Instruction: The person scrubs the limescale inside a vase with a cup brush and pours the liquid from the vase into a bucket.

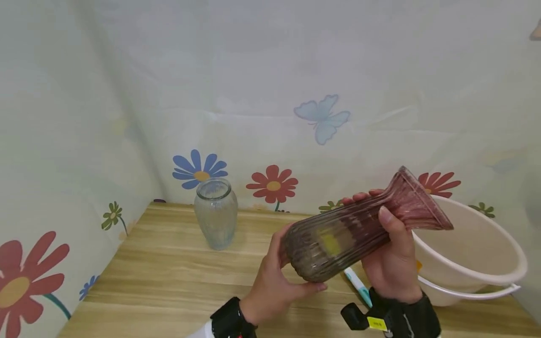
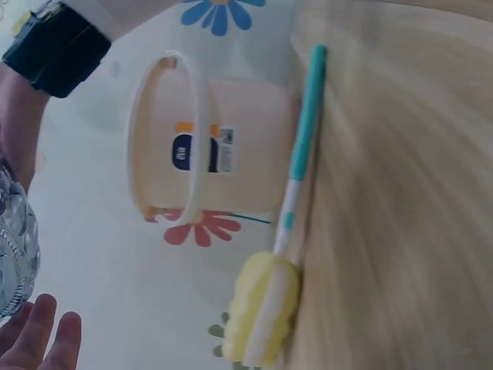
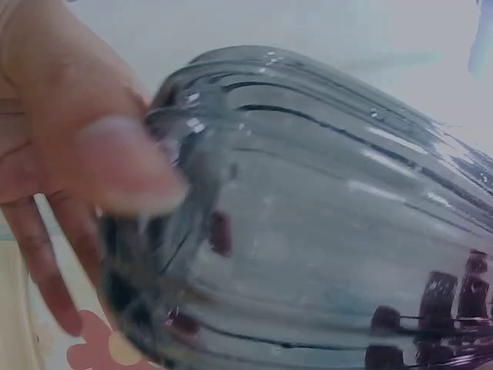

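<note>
A ribbed glass vase point(image 1: 359, 230), smoky grey toward the base and purple at the flared mouth, is held tilted above the table, its mouth up to the right. My right hand point(image 1: 390, 267) grips it near the neck, thumb across the near side and fingers behind. The left hand point(image 1: 270, 277) holds the rounded base between thumb and fingers; its thumb point(image 3: 131, 169) shows against the base in the right wrist view. Below the vase lies a sponge brush point(image 2: 285, 223) with a teal and white handle and a yellow sponge head point(image 2: 250, 308).
A clear glass vase point(image 1: 216, 220) stands upright at the table's back left. To the right is a pale bucket point(image 1: 465, 239) with its white handle point(image 1: 469, 293) lowered on the near side. A flower-printed sheet point(image 1: 270, 84) hangs behind the wooden table point(image 1: 169, 281).
</note>
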### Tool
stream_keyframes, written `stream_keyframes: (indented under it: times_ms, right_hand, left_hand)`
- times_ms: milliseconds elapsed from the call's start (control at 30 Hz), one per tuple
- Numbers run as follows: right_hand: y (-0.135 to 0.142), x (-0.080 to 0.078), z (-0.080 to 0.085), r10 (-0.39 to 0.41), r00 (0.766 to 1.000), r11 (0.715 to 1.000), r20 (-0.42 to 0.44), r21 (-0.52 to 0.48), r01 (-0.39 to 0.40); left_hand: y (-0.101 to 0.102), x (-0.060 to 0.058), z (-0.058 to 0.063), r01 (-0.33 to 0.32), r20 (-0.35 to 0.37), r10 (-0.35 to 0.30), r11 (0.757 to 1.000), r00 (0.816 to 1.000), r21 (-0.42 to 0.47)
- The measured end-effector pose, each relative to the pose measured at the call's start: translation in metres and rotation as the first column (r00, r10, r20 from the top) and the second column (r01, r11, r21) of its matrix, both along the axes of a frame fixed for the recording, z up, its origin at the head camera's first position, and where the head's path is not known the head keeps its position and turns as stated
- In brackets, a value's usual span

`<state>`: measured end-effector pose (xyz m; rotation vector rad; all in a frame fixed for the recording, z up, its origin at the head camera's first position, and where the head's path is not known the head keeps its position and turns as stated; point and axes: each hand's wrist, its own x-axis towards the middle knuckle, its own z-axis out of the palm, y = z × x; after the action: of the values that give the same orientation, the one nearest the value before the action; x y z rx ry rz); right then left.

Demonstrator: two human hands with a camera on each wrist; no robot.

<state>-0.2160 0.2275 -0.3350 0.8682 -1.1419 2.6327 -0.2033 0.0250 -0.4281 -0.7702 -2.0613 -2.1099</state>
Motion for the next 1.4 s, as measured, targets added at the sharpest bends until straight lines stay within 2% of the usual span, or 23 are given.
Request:
stream_keyframes:
  times_ms: [267,500,700,900,1100,1167,1333,1400]
  right_hand:
    - [0.009,-0.006,0.004,0.009,0.998,0.986,0.066,-0.167,0.002]
    - [0.014,-0.010,0.010,-0.109,0.980,0.968,0.167,-0.206,0.143]
    - [0.019,-0.016,0.011,-0.147,0.969,0.938,0.199,-0.282,0.201]
    - [0.027,-0.023,0.007,-0.019,0.975,0.883,0.220,-0.454,0.119]
    - [0.035,-0.033,0.000,0.035,0.974,0.852,0.226,-0.517,0.090]
    - [0.039,-0.036,-0.004,0.069,0.971,0.833,0.230,-0.549,0.071]
    - [0.044,-0.040,-0.009,0.201,0.953,0.763,0.228,-0.647,-0.006]
    - [0.045,-0.040,-0.009,0.236,0.946,0.752,0.224,-0.658,-0.032]
  left_hand:
    - [0.002,-0.004,0.020,-0.013,-0.009,0.014,0.999,1.000,0.039]
    - [0.013,-0.011,0.029,-0.018,-0.084,0.026,0.995,0.996,0.093]
    - [0.024,-0.016,0.041,-0.030,-0.012,0.032,0.990,0.999,0.139]
    - [0.036,-0.023,0.052,-0.074,0.032,0.070,0.983,0.997,0.166]
    - [0.050,-0.029,0.060,-0.090,0.017,0.089,0.967,0.996,0.237]
    - [0.055,-0.031,0.062,-0.100,0.005,0.102,0.963,0.995,0.251]
    - [0.065,-0.032,0.068,-0.125,-0.053,0.146,0.950,0.988,0.285]
    - [0.068,-0.032,0.070,-0.125,-0.086,0.157,0.945,0.984,0.303]
